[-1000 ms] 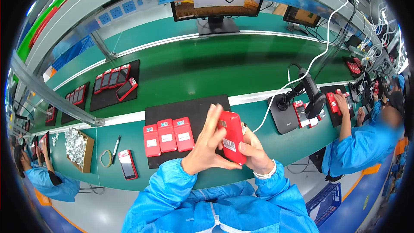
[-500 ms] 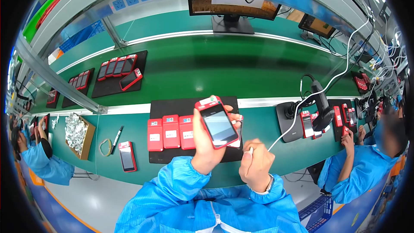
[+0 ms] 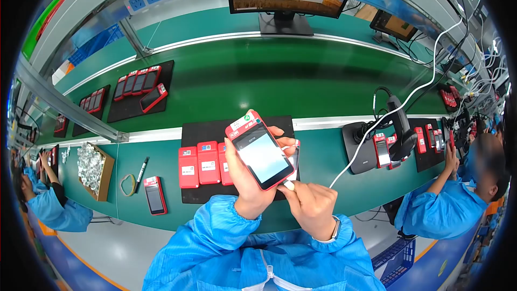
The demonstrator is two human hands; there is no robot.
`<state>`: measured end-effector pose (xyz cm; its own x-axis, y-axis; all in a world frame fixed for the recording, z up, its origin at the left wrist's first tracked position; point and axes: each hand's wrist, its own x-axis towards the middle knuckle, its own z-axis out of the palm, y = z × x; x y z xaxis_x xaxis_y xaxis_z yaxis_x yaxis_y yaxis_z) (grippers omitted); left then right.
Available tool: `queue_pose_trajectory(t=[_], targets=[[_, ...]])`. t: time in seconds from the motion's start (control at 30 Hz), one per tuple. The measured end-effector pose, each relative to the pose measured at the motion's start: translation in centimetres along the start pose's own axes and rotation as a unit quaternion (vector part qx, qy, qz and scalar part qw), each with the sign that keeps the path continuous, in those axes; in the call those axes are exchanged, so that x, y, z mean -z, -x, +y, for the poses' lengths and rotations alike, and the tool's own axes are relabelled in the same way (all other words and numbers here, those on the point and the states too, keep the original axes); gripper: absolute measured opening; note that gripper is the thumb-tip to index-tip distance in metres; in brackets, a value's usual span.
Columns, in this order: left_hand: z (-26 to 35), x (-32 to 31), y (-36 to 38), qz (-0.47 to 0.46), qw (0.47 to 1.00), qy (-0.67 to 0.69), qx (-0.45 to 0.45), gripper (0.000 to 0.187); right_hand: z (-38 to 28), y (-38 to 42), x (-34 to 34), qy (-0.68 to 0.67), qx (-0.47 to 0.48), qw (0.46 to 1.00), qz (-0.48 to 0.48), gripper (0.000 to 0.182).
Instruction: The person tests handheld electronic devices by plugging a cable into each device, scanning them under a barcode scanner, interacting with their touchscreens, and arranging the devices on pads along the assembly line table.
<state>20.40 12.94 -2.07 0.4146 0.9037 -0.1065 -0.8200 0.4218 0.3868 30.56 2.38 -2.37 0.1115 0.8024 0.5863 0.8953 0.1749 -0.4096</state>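
My left hand (image 3: 249,187) is wrapped round a red handheld terminal (image 3: 263,153), its lit screen facing up at me. Pinched in my right hand (image 3: 312,205) is the white plug of a charging cable (image 3: 290,185), held right at the terminal's lower edge. The white cable trails from that hand up to the right. Below the held terminal a black mat (image 3: 194,134) carries several red devices (image 3: 208,163) lying face down, partly covered by my left hand. Another device with a red edge (image 3: 294,156) shows just behind my left fingers.
Left on the bench are a red terminal (image 3: 155,196), a marker (image 3: 142,172), rubber bands (image 3: 128,185) and a box of clear small parts (image 3: 92,168). A scanner on a stand (image 3: 399,129) stands right. More terminals (image 3: 138,82) lie on the shelf. People work at both sides.
My right hand has brought the cable plug up to the terminal's lower edge. The terminal has tilted a little, and its screen has turned brighter.
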Motion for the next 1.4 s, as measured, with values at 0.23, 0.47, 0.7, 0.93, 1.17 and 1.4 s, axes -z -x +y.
queue_pose_trajectory(t=[0.23, 0.47, 0.7, 0.93, 1.17, 1.4], targets=[[-1.3, 0.6, 0.2, -0.065, 0.994, -0.054, -0.075, 0.088, 0.1, 0.3, 1.4, 0.027, -0.021, 0.998, -0.043, 0.034], [-1.7, 1.1, 1.3, -0.063, 0.989, -0.121, -0.06, 0.098, -0.2, 1.0, 0.8, 0.012, -0.047, 0.998, -0.051, 0.026], [-2.7, 1.8, 2.9, -0.187, 0.935, -0.302, 0.003, 0.124, 1.6, 3.3, 0.8, 0.024, 0.011, 0.999, -0.035, 0.034], [-0.5, -1.2, 1.1, -0.563, 0.516, -0.603, -0.228, 0.133, 5.9, 7.7, 11.3, -0.371, -0.124, 0.919, -0.048, 0.051], [-3.8, -4.5, 1.8, -0.635, 0.359, -0.655, -0.199, 0.119, 3.3, 11.2, 11.8, -0.055, -0.062, 0.988, -0.128, 0.069], [-7.7, -4.9, -5.5, -0.528, 0.238, -0.809, -0.101, 0.046, 10.8, 15.6, 11.0, -0.046, -0.119, 0.992, 0.02, 0.048]])
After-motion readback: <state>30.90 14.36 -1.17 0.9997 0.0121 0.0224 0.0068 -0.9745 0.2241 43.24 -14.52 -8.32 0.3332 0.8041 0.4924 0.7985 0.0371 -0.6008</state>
